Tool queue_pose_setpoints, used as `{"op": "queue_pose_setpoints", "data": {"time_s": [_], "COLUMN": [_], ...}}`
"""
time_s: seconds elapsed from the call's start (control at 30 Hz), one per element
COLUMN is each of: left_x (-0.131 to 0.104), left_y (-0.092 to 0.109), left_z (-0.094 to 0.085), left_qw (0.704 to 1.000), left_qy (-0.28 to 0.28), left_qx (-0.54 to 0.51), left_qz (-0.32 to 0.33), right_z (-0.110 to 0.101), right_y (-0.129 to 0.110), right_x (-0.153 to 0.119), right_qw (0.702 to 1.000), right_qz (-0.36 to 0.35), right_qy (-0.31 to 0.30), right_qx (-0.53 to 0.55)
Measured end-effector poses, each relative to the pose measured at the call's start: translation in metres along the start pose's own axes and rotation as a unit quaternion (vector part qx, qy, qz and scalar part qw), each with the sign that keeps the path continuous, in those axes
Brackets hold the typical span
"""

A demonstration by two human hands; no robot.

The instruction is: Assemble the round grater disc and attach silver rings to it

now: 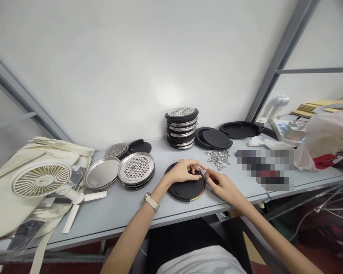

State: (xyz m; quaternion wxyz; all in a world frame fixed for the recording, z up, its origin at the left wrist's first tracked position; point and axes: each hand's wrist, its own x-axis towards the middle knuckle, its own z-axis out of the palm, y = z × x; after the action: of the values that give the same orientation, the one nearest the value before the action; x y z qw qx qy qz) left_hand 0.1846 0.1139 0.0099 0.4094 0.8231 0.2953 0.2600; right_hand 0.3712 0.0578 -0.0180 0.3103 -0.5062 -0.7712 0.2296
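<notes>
Black round case (185, 189) on surface (108, 217), both hands at its right side | grip: left hand (184, 171) half-curled over it, right hand (221, 185) nearly pinched at edge; cannot tell what either holds | seemingly part-way: mixed stack (181, 129) stands behind; perforated grater plates (135, 167), metal clips (218, 159) lie loose

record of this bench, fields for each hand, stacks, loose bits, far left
left hand: resting over a black disc
right hand: at that disc's right edge, fingertips together; item between them too small to tell
tall stack: perforated metal disc on top
loose bits: small metal pieces, piled
far left: white fan against cream bag
</notes>
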Motion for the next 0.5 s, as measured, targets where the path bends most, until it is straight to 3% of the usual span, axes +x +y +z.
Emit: {"op": "queue_pose_setpoints", "data": {"time_s": [0.5], "left_x": [-0.0003], "left_y": [0.0003], "left_z": [-0.0006], "left_qw": [1.0], "left_qy": [-0.002], "left_qx": [0.004], "left_qz": [-0.01], "right_z": [0.0016], "right_y": [0.0036], "right_x": [-0.0004], "right_qw": [1.0], "right_qz": [0.001], "right_qy": [0.002], "right_qx": [0.002]}}
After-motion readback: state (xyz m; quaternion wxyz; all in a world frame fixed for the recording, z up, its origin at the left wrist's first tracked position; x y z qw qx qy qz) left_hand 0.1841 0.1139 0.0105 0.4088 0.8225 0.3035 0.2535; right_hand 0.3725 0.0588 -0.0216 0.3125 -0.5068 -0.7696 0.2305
